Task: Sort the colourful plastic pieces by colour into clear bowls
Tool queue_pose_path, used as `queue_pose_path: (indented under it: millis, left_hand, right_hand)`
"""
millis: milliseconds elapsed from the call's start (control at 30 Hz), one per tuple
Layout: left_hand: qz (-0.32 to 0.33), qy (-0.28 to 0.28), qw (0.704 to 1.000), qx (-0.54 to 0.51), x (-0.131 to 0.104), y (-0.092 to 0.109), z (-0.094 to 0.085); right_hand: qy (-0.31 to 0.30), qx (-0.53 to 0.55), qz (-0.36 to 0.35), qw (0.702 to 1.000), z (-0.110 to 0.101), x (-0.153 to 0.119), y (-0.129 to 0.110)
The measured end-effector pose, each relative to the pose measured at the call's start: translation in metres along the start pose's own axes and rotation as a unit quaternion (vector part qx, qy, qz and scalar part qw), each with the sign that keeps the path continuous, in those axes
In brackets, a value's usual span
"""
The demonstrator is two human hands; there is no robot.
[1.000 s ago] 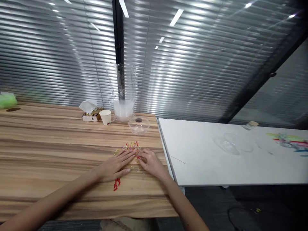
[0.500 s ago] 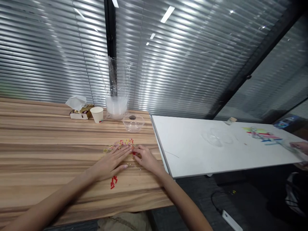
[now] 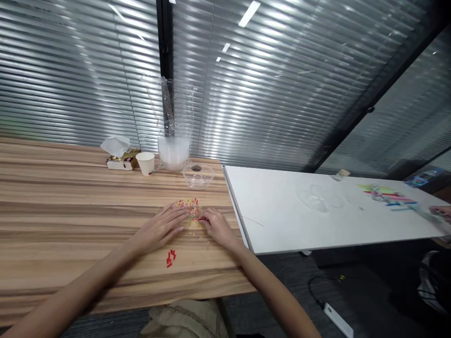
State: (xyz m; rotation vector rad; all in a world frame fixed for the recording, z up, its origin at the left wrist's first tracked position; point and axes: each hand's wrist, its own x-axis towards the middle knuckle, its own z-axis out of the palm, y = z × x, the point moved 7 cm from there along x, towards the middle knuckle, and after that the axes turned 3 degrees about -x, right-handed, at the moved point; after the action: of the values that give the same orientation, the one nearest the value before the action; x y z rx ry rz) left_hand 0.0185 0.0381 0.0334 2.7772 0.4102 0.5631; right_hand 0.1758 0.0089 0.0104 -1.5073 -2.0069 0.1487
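A pile of small coloured pieces, red, yellow and pink, lies on clear plastic film (image 3: 192, 205) on the wooden table. My left hand (image 3: 161, 228) rests flat at the left side of the pile, its fingers extended over the edge of the film. At the right side, my right hand (image 3: 215, 225) has its thumb and fingertips pinched on a small red piece (image 3: 202, 218). Several red pieces (image 3: 170, 258) form a separate small group nearer the front edge, below my left hand.
Behind the pile stand a clear bowl (image 3: 198, 177), a paper cup (image 3: 146, 163), a tissue pack (image 3: 121, 159) and bagged bowls (image 3: 174, 151). The white table (image 3: 282, 211) holds a corked jar (image 3: 340, 175) and coloured strips (image 3: 391, 196); another person's hand (image 3: 442, 211) is at far right.
My left hand has drawn back slightly from the pile, so more pieces show between the hands. My right hand has moved slightly right. The view has shifted a little.
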Motion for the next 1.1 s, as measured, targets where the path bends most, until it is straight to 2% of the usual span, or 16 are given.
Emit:
queue_pose_path:
  millis: [100, 200, 233, 300, 400, 533, 633, 700, 767, 833, 933, 967, 1033, 1100]
  left_hand:
    - [-0.021, 0.015, 0.998, -0.060, 0.001, 0.003, -0.004]
    - [-0.096, 0.064, 0.974, -0.194, 0.001, -0.001, -0.006]
    - [-0.127, 0.079, 0.954, -0.261, 0.001, -0.004, -0.004]
    - [-0.172, 0.093, 0.888, -0.416, 0.000, -0.008, 0.005]
    - [-0.195, 0.077, 0.775, -0.596, -0.001, -0.006, 0.022]
    - [-0.251, 0.085, 0.679, -0.685, -0.009, -0.013, 0.032]
    - [-0.294, 0.118, 0.625, -0.714, -0.014, -0.023, 0.032]
    - [-0.303, 0.137, 0.606, -0.722, -0.015, -0.028, 0.029]
    - [-0.292, 0.133, 0.607, -0.727, -0.014, -0.028, 0.025]
    - [-0.277, 0.114, 0.617, -0.727, -0.012, -0.026, 0.022]
    - [-0.270, 0.098, 0.617, -0.733, -0.013, -0.022, 0.021]
    - [-0.270, 0.099, 0.613, -0.736, -0.014, -0.022, 0.021]
    - [-0.272, 0.101, 0.603, -0.743, -0.016, -0.021, 0.024]
    - [-0.281, 0.099, 0.599, -0.744, -0.019, -0.022, 0.028]
  right_hand:
    - [0.036, 0.072, 0.022, 0.996, -0.006, 0.002, 0.006]
    - [0.070, 0.194, 0.064, 0.976, -0.012, 0.004, 0.014]
    - [0.075, 0.234, 0.077, 0.966, -0.012, 0.005, 0.015]
    - [0.073, 0.287, 0.087, 0.951, -0.012, 0.008, 0.011]
    - [0.057, 0.269, 0.032, 0.961, -0.013, 0.016, -0.013]
    - [0.032, 0.137, -0.121, 0.983, -0.013, 0.026, -0.062]
    - [0.022, 0.052, -0.171, 0.984, -0.011, 0.032, -0.082]
    - [0.018, 0.040, -0.171, 0.984, -0.013, 0.034, -0.083]
    - [0.035, 0.046, -0.153, 0.986, -0.023, 0.034, -0.075]
    - [0.081, 0.047, -0.116, 0.989, -0.038, 0.032, -0.056]
    - [0.139, 0.027, -0.035, 0.989, -0.058, 0.024, -0.012]
    - [0.137, 0.024, -0.005, 0.990, -0.060, 0.020, 0.004]
    - [0.088, 0.027, 0.042, 0.995, -0.056, 0.014, 0.031]
    - [0.053, 0.027, 0.068, 0.996, -0.049, 0.007, 0.048]
